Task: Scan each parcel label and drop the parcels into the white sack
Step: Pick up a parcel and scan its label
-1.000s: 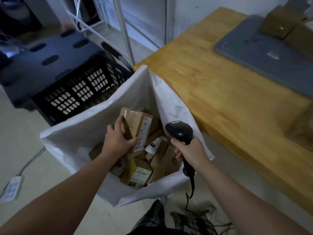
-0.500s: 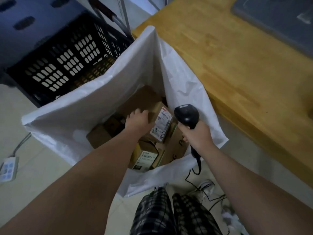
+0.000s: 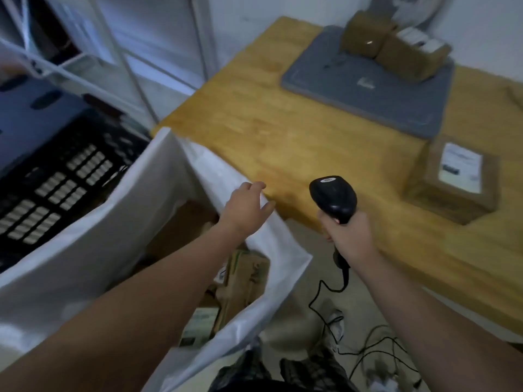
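The white sack [image 3: 119,222] stands open on the floor beside the wooden table [image 3: 297,131], with several cardboard parcels [image 3: 243,278] inside it. My left hand [image 3: 246,207] is empty, fingers relaxed, above the sack's right rim near the table edge. My right hand [image 3: 348,236] grips a black corded barcode scanner [image 3: 334,198] over the table's front edge. A labelled cardboard parcel [image 3: 452,179] lies on the table at the right. Two more brown parcels [image 3: 393,46] sit on the grey mat [image 3: 368,89] at the back.
A black perforated crate [image 3: 56,176] stands left of the sack, with a white metal rack [image 3: 119,58] behind it. The scanner's cable and other cords [image 3: 368,349] trail across the floor near my legs.
My left hand let go of the parcel inside the sack and rose out, empty, toward the table edge. The view swung up and right, showing the table's parcels. The scanner stays in my right hand.
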`<move>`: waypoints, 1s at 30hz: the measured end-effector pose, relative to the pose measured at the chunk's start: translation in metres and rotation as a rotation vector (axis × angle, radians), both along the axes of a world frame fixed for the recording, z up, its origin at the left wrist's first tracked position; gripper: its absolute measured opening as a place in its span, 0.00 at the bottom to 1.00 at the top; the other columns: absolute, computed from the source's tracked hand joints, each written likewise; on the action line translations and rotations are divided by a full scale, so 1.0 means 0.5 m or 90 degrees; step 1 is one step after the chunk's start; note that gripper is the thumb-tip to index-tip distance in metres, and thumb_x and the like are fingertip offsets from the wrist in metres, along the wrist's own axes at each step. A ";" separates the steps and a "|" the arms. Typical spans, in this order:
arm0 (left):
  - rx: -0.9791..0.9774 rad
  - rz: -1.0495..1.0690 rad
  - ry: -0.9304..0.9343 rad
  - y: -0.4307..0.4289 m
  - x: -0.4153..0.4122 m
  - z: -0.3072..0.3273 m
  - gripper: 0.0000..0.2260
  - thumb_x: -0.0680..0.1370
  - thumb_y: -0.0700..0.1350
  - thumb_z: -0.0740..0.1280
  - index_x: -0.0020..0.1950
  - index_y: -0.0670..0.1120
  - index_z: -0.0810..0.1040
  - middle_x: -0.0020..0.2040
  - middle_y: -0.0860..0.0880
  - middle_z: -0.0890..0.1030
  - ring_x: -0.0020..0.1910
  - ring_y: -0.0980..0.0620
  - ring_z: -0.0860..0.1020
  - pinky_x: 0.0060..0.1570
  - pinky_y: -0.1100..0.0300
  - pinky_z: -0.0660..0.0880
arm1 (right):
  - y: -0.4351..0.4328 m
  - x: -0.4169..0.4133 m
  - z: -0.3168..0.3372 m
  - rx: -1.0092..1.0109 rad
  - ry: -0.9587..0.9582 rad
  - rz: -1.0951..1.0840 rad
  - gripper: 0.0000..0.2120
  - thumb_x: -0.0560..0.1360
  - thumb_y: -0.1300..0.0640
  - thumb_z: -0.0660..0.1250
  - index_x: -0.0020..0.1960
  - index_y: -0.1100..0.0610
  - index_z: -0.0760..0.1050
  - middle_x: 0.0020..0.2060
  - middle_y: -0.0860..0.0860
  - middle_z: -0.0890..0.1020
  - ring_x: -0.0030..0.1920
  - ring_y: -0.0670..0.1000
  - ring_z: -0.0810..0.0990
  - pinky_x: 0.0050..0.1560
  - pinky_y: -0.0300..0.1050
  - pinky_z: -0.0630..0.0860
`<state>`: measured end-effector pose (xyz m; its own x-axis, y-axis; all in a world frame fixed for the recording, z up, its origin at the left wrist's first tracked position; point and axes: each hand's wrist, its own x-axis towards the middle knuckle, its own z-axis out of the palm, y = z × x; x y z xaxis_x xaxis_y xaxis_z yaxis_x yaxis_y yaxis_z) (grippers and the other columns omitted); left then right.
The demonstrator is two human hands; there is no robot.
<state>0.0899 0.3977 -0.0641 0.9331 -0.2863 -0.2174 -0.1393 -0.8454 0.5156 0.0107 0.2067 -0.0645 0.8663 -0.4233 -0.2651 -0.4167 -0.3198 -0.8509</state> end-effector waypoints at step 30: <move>-0.223 0.099 0.274 -0.666 0.154 -0.023 0.44 0.72 0.55 0.73 0.79 0.50 0.49 0.76 0.41 0.60 0.72 0.40 0.64 0.67 0.46 0.67 | -0.657 0.015 0.057 0.203 0.085 -0.077 0.01 0.75 0.59 0.70 0.46 0.54 0.79 0.41 0.53 0.81 0.44 0.53 0.79 0.41 0.44 0.70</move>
<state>0.1671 0.0648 -0.0756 0.8181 -0.2766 -0.5042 0.2574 -0.6079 0.7511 0.0182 -0.1219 -0.0360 0.7638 -0.3990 -0.5074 -0.5491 0.0118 -0.8357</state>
